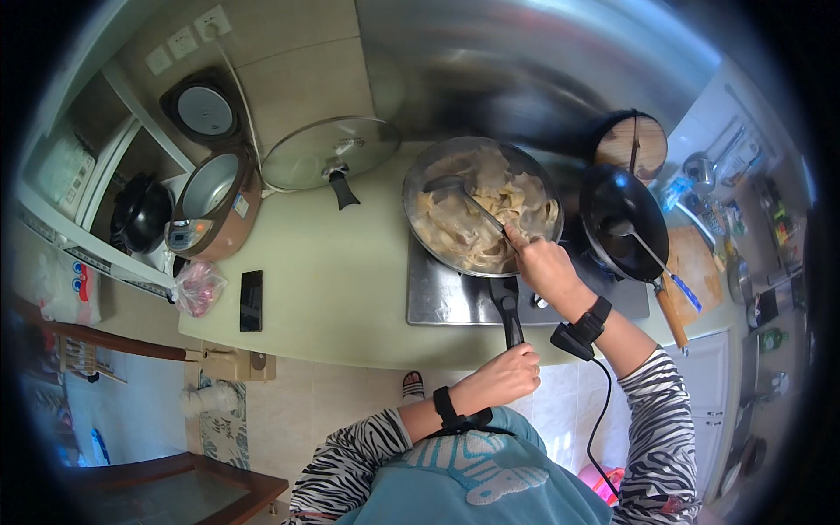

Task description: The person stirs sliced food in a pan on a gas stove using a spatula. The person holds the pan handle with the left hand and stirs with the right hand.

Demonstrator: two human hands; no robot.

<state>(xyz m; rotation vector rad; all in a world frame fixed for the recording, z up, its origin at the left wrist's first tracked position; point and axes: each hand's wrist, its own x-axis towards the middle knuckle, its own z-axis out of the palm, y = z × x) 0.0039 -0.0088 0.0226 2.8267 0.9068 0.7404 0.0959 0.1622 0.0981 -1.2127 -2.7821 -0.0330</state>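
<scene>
A wide frying pan [412, 226] sits on the steel gas stove [446, 298], filled with pale, flat, noodle-like strips [505, 197] under a haze of steam. My left hand [506, 375] is closed around the end of the pan's black handle [506, 305], near the counter's front edge. In my right hand [541, 259] is a dark-headed cooking spatula [482, 210]; its head lies among the food at the pan's upper left, and my index finger extends along the shaft. Both wrists wear black straps, the right one with a cable.
Right of the pan, a black wok [617, 210] holds a blue-handled ladle [650, 252], beside a wooden cutting board [699, 275]. A glass lid [315, 154] leans on the wall. An open rice cooker [226, 223], a plastic bag [199, 289] and a phone [251, 301] stand or lie left.
</scene>
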